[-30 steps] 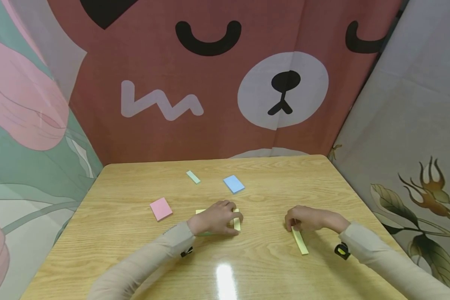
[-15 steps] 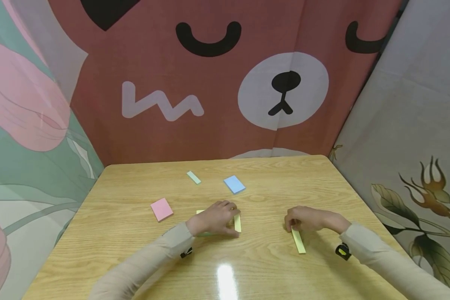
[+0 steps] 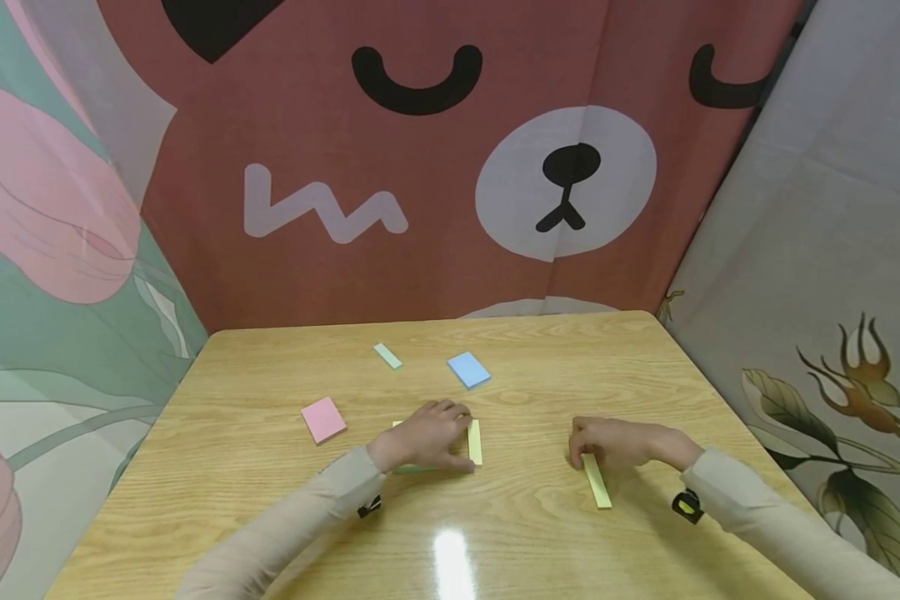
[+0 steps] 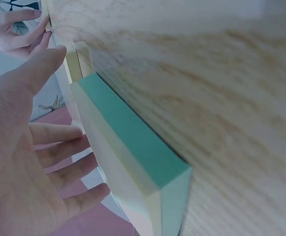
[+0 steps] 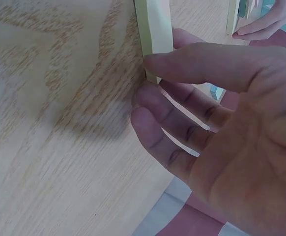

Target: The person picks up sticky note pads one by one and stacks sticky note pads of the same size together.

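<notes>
My left hand (image 3: 422, 437) hovers over a stack of sticky notes, its fingers relaxed and spread. The left wrist view shows the stack's green side (image 4: 128, 128) and pale yellow top beside the fingertips; the hand hides much of it in the head view. A narrow yellow sticky-note pad (image 3: 475, 442) lies along the stack's right end, between thumb and fingers but not gripped. To the right, my right hand (image 3: 607, 440) pinches the far end of another narrow yellow sticky-note pad (image 3: 598, 485). In the right wrist view the thumb presses on that pad's end (image 5: 155, 34).
A pink sticky-note pad (image 3: 324, 419) lies left of the left hand. Farther back are a blue pad (image 3: 468, 370) and a narrow pale green pad (image 3: 387, 356). Printed curtains (image 3: 420, 283) stand behind the wooden table (image 3: 525, 550) and at both sides.
The left hand's fingers have loosened and drawn slightly left, off the narrow yellow pad at the stack's end. The right hand's narrow pad has shifted slightly left at its near end.
</notes>
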`<state>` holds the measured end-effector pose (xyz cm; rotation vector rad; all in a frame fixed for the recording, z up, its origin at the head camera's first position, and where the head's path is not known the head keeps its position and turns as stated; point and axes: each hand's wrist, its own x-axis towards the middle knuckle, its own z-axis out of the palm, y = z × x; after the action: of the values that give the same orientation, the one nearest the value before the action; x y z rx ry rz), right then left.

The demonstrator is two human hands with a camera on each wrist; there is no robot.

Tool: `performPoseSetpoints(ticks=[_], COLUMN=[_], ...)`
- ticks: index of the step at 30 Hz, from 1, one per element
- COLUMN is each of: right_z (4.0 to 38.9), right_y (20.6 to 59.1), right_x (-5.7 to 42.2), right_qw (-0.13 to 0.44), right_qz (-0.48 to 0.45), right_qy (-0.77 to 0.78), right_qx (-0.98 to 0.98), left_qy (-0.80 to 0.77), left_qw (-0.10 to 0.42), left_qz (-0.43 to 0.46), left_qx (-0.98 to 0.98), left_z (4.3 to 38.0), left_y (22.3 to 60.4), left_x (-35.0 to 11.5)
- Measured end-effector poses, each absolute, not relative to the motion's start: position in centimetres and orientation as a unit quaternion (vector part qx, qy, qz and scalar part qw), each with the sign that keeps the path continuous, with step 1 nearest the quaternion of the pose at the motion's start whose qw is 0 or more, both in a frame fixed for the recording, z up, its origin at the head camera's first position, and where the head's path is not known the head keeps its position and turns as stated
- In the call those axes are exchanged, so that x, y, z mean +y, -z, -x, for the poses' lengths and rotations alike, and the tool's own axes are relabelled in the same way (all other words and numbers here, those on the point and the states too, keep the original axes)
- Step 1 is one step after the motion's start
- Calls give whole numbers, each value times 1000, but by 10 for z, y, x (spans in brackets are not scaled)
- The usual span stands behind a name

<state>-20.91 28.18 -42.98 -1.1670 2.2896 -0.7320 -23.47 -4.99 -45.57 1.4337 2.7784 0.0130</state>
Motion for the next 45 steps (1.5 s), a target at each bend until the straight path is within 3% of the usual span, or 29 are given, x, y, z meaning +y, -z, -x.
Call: performPoseSetpoints(ticks=[10,20,45], right_z=[206,206,208], right_y=[433,433,438], right_x=[281,280,281], right_qw=[196,206,216], right_qz=[449,436,398], right_qy=[177,181,154], right_qx=[853,857,878], left_qy=[-8,-8,-13], left_qw=[31,51,32], left_qz=[-446,-444,-452], left_qx=[894,895,892], left_z=[234,235,240], left_y=[458,454,459], left_x=[-51,-49,-48])
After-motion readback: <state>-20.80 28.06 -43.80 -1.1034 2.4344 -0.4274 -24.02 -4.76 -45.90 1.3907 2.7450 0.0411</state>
